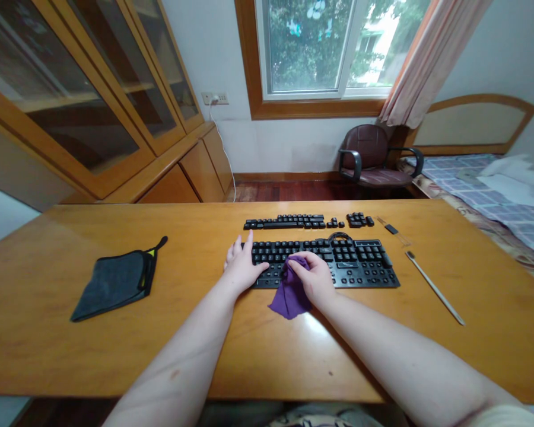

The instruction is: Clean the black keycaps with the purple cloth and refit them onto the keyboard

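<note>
A black keyboard (347, 265) lies on the wooden desk, its lower rows and right-hand block partly stripped of keycaps. My left hand (242, 265) rests with fingers spread over the keyboard's left end. Pinched in my right hand (314, 279) is a purple cloth (290, 296), bunched against the middle of the keyboard, with its loose corner hanging over the front edge. The cloth and hand hide the keys beneath. Behind the keyboard, loose black keycaps (293, 223) sit in rows, with a smaller group of keycaps (358, 220) at their right.
On the right lie a thin long-handled brush (436, 289) and a wire keycap puller (391, 229). A folded dark grey cloth (115, 279) is at the left of the desk (182, 356). Beyond stand a chair (371, 154), a bed (454, 178) and a glass-fronted cabinet (160, 160).
</note>
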A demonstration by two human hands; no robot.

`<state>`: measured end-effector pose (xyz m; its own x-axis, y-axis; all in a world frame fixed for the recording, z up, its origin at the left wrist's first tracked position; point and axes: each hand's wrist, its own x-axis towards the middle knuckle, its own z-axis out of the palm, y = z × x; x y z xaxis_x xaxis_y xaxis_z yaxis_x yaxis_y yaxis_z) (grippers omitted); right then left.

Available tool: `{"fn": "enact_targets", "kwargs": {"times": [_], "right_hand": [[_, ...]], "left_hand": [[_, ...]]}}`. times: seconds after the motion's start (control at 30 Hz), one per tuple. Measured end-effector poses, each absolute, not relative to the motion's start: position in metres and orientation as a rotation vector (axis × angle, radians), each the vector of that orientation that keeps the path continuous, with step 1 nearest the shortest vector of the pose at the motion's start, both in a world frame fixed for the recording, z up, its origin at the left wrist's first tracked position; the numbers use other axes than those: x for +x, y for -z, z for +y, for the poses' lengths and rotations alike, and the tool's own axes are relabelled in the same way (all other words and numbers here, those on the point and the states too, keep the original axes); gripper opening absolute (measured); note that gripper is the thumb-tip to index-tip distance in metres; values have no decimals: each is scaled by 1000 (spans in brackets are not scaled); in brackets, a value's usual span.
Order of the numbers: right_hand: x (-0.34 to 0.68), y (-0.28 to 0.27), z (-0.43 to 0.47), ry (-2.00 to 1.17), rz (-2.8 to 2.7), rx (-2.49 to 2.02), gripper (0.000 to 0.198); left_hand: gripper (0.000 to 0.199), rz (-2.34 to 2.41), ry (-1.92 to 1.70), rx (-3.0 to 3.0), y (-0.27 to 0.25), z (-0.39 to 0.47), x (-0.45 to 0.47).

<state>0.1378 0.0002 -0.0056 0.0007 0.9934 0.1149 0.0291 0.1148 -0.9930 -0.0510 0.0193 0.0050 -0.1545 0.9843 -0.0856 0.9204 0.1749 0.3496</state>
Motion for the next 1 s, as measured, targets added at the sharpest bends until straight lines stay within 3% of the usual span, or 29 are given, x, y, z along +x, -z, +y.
{"fn": "enact_targets", "kwargs": {"times": [0.37, 0.53, 0.63, 0.77, 1.0], "right_hand": [[138, 5, -1, -1113, -1300, -1155, 19], [138, 5, 0, -1114, -1290, -1158, 19], [138, 6, 0, -1113, -1299, -1153, 18], [138, 7, -1, -1111, -1329, -1138, 16], [138, 4, -2, -1078, -1408, -1136, 12]], "left_hand": [[76, 2201, -363, 1802, -9, 17, -46], [44, 2329, -777, 1964, -26, 11, -33], [30, 2188, -830, 2045, -40, 17, -31], [27, 1963, -750, 2164, -52, 50, -32], [30, 1976, -272, 2195, -42, 147, -22]]}}
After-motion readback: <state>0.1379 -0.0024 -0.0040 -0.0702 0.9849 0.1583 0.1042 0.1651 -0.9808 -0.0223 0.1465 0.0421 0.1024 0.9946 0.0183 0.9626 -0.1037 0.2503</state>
